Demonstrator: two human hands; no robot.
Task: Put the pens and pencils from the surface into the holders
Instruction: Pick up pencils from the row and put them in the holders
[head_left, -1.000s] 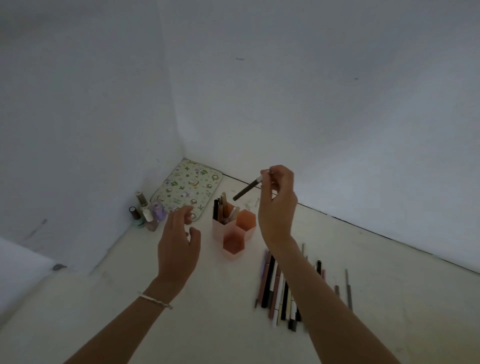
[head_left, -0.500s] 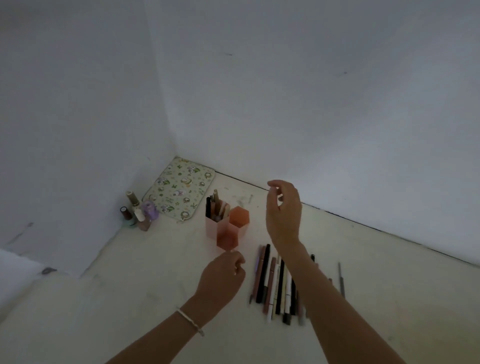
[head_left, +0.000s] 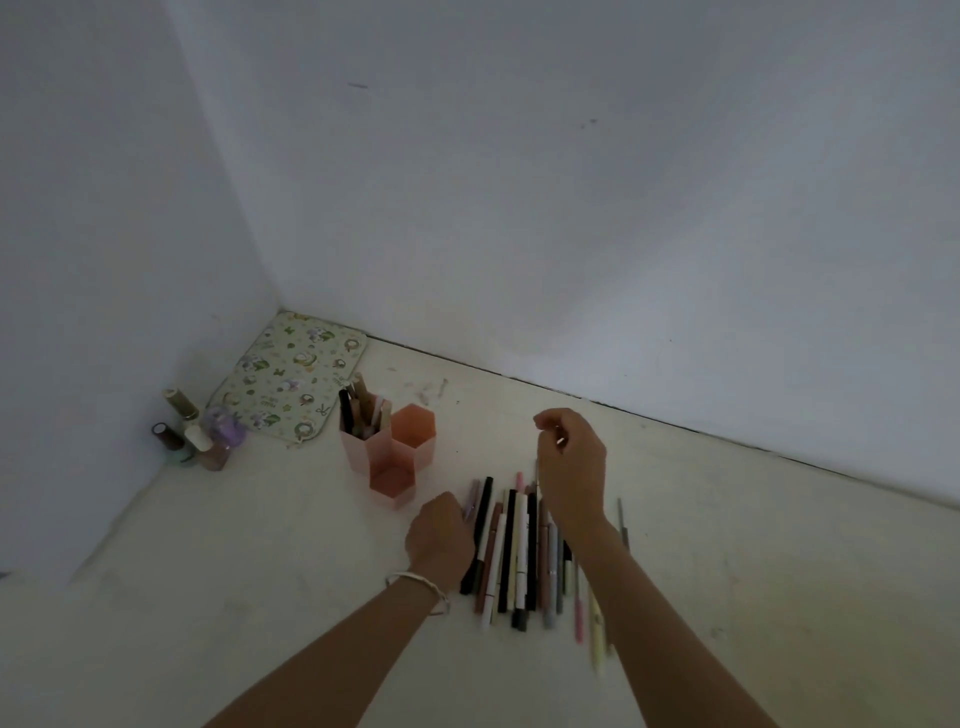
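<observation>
Three pink and orange hexagonal holders (head_left: 393, 470) stand joined together left of centre. The back-left one (head_left: 357, 439) has several pens standing in it. A row of several pens and pencils (head_left: 511, 551) lies on the pale surface to the right of the holders. My left hand (head_left: 440, 535) is down at the left end of that row, its fingers curled onto a purple pen (head_left: 473, 500). Above the far end of the row hovers my right hand (head_left: 571, 462), fingers loosely curled and holding nothing.
A patterned mat (head_left: 291, 379) lies in the corner behind the holders. Several small nail polish bottles (head_left: 195, 436) stand against the left wall. White walls close the surface on the left and at the back. A single thin pencil (head_left: 622, 522) lies right of my right wrist.
My right hand let go of the dark pen over the holders and dropped back toward the row. My left hand came down from beside the holders to the row's left end.
</observation>
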